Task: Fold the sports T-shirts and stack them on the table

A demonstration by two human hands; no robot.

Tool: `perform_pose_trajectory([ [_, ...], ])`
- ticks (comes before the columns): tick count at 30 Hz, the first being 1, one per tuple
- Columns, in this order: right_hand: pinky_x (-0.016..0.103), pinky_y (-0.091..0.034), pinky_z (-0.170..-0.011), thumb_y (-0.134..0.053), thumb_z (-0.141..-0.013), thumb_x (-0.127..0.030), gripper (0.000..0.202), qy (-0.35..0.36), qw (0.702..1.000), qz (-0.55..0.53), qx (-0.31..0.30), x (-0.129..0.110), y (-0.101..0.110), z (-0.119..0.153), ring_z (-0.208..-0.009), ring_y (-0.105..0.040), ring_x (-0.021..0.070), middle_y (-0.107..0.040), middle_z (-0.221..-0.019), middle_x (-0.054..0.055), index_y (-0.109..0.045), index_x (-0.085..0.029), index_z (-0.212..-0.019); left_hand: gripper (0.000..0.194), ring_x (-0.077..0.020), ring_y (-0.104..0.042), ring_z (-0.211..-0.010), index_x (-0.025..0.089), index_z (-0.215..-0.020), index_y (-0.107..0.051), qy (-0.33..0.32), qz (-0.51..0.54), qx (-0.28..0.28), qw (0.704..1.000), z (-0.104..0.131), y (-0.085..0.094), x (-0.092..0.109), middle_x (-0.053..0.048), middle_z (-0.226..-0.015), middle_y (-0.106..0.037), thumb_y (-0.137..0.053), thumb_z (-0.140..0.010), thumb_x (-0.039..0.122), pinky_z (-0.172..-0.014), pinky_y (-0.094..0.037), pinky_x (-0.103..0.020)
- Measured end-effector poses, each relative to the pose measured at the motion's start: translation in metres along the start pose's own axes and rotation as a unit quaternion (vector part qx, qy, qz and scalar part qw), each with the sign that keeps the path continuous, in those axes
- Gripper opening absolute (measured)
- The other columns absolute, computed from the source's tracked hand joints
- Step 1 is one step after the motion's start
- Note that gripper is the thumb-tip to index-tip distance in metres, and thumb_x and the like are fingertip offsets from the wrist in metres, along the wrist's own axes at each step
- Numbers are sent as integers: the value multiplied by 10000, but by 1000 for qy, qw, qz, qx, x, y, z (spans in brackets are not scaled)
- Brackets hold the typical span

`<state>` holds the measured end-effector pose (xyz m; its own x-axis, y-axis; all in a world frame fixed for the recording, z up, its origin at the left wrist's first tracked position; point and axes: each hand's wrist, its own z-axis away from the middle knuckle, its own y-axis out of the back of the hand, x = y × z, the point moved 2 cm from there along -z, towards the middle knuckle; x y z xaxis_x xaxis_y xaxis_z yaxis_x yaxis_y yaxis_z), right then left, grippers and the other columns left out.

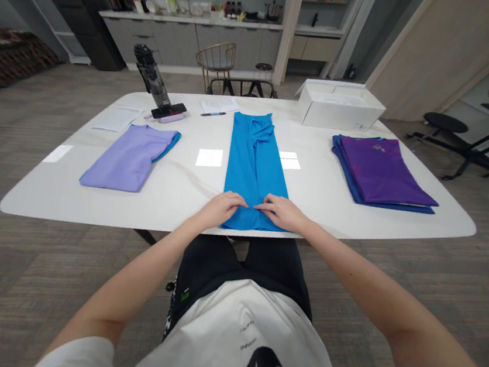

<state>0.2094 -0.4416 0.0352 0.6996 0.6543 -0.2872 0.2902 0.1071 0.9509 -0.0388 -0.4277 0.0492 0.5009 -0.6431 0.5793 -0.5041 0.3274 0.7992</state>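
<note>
Fingers [239, 201] of the left hand [222, 209] point inward across the near part of a blue garment [252, 155]; those of the right hand [287, 213] mirror them, index tips almost meeting over its middle. Both sets lie on the cloth, lightly bent; whether they pinch a fold of it or merely press, I cannot tell. Working evenly from both sides probably holds the fabric square.

At the left of the bench [175, 208], a pale sheet [117, 118] lies behind a folded lilac garment [117, 160], with blue cloth [168, 147] showing beneath its right side; stacking likely saves room. Behind them stands a handheld vacuum [158, 85], its wide head on the bench, probably giving the tilted body its footing. Next come a printed sheet [220, 104] and a pen [213, 113], perhaps paired for writing. The blue garment lies lengthwise down the centre, its near end close to the bench's edge, presumably for easy reach. Farther right, a white box [340, 115] sits toward the far edge, out of the arms' way. Rightmost, a folded purple garment [387, 170] rests on dark blue cloth [347, 174], roughly aligned, apparently for a tidy pile.
</note>
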Motion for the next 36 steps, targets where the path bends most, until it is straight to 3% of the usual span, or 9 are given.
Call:
perform_pose_trajectory([
  [3,324,-450,-850,-454,-1038,-236,414,24,999,1,-35,2,5,-1,-902,-602,204,-608,-1060,75,-695,-358,-1352,419,-208,-636,-1157,249,-1110,-775,-26,-29,-42,998,-3,6,-18,-65,-1236,-725,-432,-935,84,-1067,-481,-393],
  [9,327,-483,-829,-439,-1021,-203,455,17,998,-32,-51,9,13,7,-877,-621,206,-625,-1050,68,-671,-354,-1383,446,-217,-630,-1225,271,-1166,-769,-82,-79,-66,991,4,7,-31,-85,-1318,-696,-456,-922,69,-1094,-475,-414],
  [16,361,-526,-878,-513,-914,-163,352,-62,991,-116,-12,62,34,46,-941,-664,223,-664,-1110,80,-825,-274,-1033,608,-203,-576,-1335,321,-1180,-773,-20,-33,-117,992,31,36,-50,-22,-1365,-682,-482,-777,-29,-1192,-419,-408],
  [19,368,-532,-886,-549,-958,-287,287,-61,985,-157,-39,71,38,56,-957,-656,230,-648,-1097,94,-821,-273,-1049,473,-212,-593,-1308,336,-1137,-789,-34,-5,-118,992,35,39,-45,-32,-1325,-704,-513,-876,54,-1192,-412,-423],
  [23,355,-516,-921,-589,-966,-364,251,-46,980,-177,-75,63,35,59,-983,-637,220,-608,-1109,86,-806,-283,-1061,248,-227,-629,-1229,323,-1042,-802,-79,31,-112,990,32,32,-34,-71,-1249,-726,-571,-975,263,-1157,-420,-399],
  [27,360,-510,-920,-588,-962,-384,232,-46,974,-204,-84,54,39,52,-995,-622,217,-588,-1075,81,-785,-262,-980,255,-224,-659,-1116,277,-985,-786,-43,103,-116,987,24,29,-27,-80,-1134,-745,-555,-993,387,-1064,-468,-367],
  [30,365,-511,-895,-597,-944,-443,244,-63,963,-254,-58,52,55,38,-1056,-611,229,-605,-1149,95,-745,-249,-952,241,-216,-678,-1002,245,-1007,-755,43,189,-75,978,10,40,-23,-61,-1056,-748,-585,-965,410,-960,-508,-352],
  [33,336,-500,-777,-652,-895,-515,285,-113,936,-332,6,62,74,14,-974,-618,213,-629,-1186,98,-696,-236,-938,268,-211,-671,-928,200,-979,-723,103,288,50,951,-20,57,-29,-51,-978,-734,-692,-878,446,-889,-521,-346],
  [36,280,-433,-621,-684,-864,-551,333,-199,868,-443,101,89,78,-22,-707,-570,153,-622,-829,24,-623,-225,-897,354,-161,-637,-799,182,-955,-689,145,380,182,895,-62,70,-51,-21,-860,-698,-765,-804,493,-786,-519,-300],
])
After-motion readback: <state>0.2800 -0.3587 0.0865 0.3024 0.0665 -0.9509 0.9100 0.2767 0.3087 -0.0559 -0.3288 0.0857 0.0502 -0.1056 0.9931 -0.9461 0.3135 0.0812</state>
